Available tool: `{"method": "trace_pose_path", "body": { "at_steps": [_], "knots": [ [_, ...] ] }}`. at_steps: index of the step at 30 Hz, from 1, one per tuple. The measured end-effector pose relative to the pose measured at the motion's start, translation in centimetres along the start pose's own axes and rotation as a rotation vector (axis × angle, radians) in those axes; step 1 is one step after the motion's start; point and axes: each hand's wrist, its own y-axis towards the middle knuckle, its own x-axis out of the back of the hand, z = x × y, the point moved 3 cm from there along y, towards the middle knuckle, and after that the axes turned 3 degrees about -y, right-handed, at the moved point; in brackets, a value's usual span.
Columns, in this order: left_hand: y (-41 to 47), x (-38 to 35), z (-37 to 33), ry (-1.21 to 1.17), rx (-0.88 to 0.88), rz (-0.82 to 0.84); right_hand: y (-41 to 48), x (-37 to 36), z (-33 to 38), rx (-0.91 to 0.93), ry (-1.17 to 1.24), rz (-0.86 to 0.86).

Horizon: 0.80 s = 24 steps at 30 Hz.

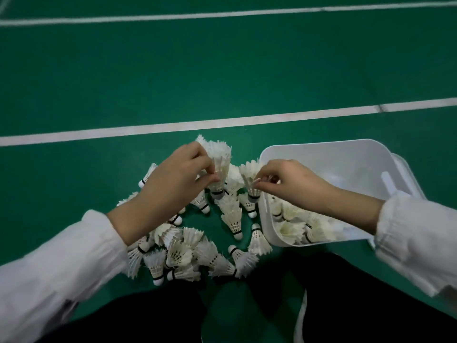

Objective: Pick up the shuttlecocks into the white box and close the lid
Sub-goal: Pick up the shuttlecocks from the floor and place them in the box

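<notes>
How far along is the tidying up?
Partly done. The box already holds a layer of shuttlecocks. In hand: the left hand pinches a stack and the right hand pinches one shuttlecock beside the box's rim. Left: a pile on the green floor remains to collect, and the box is open, so closing the lid comes last.

Two hands, the left [173, 179] and the right [291, 181], each pinch one shuttlecock [218, 167]. One white box [321, 154] sits open. Roughly twenty shuttlecocks lie on the floor [222, 70]; several more are in the box, too jumbled to count. Two white lines [173, 126] cross the floor.
</notes>
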Motion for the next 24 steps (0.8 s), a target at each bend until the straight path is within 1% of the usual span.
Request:
{"method": "trace_pose_path", "body": {
  "at_steps": [3, 7, 10, 13, 15, 17, 19, 21, 24],
  "knots": [
    [2.5, 0.2, -3.0, 0.045, -0.112, 0.035, -2.4, 2.7, -3.3, -0.083, 0.029, -0.092],
    [5.7, -1.5, -7.8, 0.079, -0.306, 0.103, -5.7, 4.4, -9.6, -0.266, 0.129, -0.259],
    [7.5, -4.8, -10.4, 0.055, -0.364, 0.144, -8.0, 3.8, -14.7, -0.443, 0.224, -0.314],
    [8.9, -9.1, -12.0, -0.002, -0.288, 0.132, -9.6, 2.0, -18.7, -0.574, 0.216, -0.222],
    [9.3, -12.1, -12.6, -0.003, -0.235, 0.123, -10.1, 0.6, -20.5, -0.626, 0.224, -0.17],
    [9.0, -14.5, -12.7, 0.004, -0.186, 0.106, -10.1, -0.3, -21.6, -0.648, 0.236, -0.163],
    [8.2, -16.0, -12.2, -0.036, -0.106, 0.064, -9.8, -0.9, -21.8, -0.632, 0.242, -0.184],
    [7.3, -16.6, -11.6, -0.067, -0.03, 0.025, -9.1, -1.6, -21.2, -0.595, 0.307, -0.187],
    [6.8, -16.9, -11.2, -0.071, 0.031, 0.016, -7.6, -3.5, -19.5, -0.512, 0.311, -0.097]
  ]
}}
